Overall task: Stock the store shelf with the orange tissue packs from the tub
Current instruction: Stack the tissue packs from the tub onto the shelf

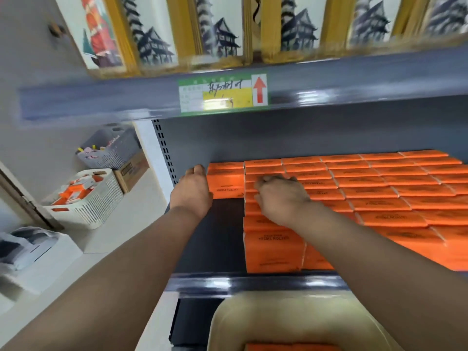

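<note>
So, left hand (193, 191) holds glossy rectangular pack (228, 184)

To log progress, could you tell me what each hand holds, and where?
Left hand grips an orange tissue pack by its left end; right hand rests on stocked packs, grip unclear.

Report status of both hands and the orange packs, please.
Left hand against corner pack, grip unclear. Right hand curled on next row. Shelf gap in front, nothing blocking; more packs in tub.
</note>
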Demonstrator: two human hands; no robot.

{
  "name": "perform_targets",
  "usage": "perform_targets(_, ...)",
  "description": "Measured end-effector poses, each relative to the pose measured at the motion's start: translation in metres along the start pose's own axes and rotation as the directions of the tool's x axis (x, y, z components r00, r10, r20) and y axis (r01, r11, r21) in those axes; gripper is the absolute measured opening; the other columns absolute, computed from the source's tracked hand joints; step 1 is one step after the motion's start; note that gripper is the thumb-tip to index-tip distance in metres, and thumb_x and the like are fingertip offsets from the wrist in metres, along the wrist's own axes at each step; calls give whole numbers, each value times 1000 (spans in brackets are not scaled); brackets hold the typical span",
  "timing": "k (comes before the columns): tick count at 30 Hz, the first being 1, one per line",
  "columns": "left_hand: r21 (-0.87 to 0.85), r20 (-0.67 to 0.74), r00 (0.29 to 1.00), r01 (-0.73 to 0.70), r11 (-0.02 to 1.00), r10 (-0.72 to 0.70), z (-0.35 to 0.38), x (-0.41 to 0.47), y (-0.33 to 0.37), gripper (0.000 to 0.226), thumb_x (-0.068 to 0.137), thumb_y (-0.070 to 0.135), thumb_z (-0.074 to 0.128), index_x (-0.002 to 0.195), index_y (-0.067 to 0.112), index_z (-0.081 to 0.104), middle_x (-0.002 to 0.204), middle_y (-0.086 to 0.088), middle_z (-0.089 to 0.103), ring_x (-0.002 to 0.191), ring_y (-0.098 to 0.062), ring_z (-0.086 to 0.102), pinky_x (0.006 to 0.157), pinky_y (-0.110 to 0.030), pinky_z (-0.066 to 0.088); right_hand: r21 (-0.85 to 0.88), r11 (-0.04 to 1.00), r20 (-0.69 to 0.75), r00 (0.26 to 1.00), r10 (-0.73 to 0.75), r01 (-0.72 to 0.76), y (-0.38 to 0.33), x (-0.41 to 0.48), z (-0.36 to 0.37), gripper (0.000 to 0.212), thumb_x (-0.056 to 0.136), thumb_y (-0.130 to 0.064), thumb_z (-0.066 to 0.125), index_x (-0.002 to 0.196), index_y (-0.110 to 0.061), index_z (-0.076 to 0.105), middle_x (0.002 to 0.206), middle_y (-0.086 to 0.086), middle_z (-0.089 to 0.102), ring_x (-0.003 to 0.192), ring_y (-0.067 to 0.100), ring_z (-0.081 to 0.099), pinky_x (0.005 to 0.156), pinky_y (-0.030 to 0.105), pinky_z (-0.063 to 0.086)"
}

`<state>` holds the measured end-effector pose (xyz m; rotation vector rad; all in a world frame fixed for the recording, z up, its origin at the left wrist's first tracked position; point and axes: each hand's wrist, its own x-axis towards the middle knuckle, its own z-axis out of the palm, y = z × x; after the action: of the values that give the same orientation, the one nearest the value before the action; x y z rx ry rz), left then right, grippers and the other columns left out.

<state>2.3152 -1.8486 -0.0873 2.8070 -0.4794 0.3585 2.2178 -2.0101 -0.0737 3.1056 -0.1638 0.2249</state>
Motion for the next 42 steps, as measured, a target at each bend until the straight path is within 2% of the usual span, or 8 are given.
perform_targets(7, 102, 78, 987, -151, 983, 144, -36, -98, 16, 38, 88, 28, 59, 122, 13, 53, 120, -10, 58, 116, -30, 50, 84, -38, 47, 35, 999, -48, 999, -25, 27, -5, -94, -10, 28, 96, -29, 42, 119, -18, 55, 121, 8, 57, 114, 29, 53, 89, 38, 43)
perform_targets(13, 10, 140, 954, -270, 963, 266, -13, -183, 32, 33, 87, 22, 58, 119, 16, 55, 116, -4, 61, 114, -24, 49, 80, -38, 51, 96, 995, -86, 996, -3, 11, -2, -179, 20, 28, 97, -27, 42, 120, -21, 55, 119, 3, 57, 114, 25, 51, 90, 36, 39)
perform_targets(19, -19, 370, 882, -307, 951, 293, 52, -261, 44, 36, 88, 24, 56, 124, 22, 53, 123, -3, 58, 115, -21, 52, 88, -37, 49, 102, 994, 131, 991, 35, -49, 4, -243, 84, 32, 96, -29, 43, 124, -26, 56, 124, 2, 58, 115, 23, 52, 91, 38, 43)
perform_targets(23, -56, 582, 761, -314, 948, 287, 99, -309, 44, 31, 90, 24, 53, 121, 18, 53, 122, -7, 57, 114, -27, 54, 89, -38, 46, 118, 992, 298, 954, 14, -52, 4, -277, 130, 29, 93, -22, 44, 117, -25, 60, 118, 4, 62, 109, 27, 58, 85, 35, 47)
perform_targets(27, -90, 689, 684, -246, 965, 239, 134, -340, 32, 38, 87, 25, 60, 122, 16, 51, 128, -9, 55, 120, -28, 52, 97, -34, 44, 127, 988, 456, 890, 16, -83, 10, -305, 167, 29, 95, -21, 42, 117, -21, 59, 123, 7, 61, 114, 28, 57, 89, 35, 47)
perform_targets(32, -116, 820, 546, -130, 985, 169, 152, -358, 20, 41, 82, 31, 71, 117, 15, 57, 123, -4, 57, 112, -21, 55, 89, -28, 46, 173, 981, 617, 786, -42, -83, 0, -321, 195, 33, 95, -19, 47, 125, -19, 57, 132, 8, 55, 122, 26, 51, 96, 33, 43)
perform_targets(39, -89, 954, 235, -378, 922, 189, 165, -371, 29, 59, 73, 40, 77, 124, 16, 55, 128, -6, 56, 113, -25, 55, 93, -35, 48, 160, 985, 759, 647, -77, -71, -4, -326, 211, 39, 92, -25, 56, 130, -19, 53, 137, 6, 50, 126, 25, 47, 102, 33, 41)
perform_targets(42, -51, 963, 210, -468, 882, 167, 164, -372, 27, 48, 84, 27, 68, 126, 10, 54, 131, -12, 53, 118, -30, 53, 95, -36, 46, 162, 985, 781, 617, -92, -58, -4, -326, 212, 44, 90, -27, 60, 132, -18, 51, 138, 6, 49, 126, 25, 47, 102, 35, 42)
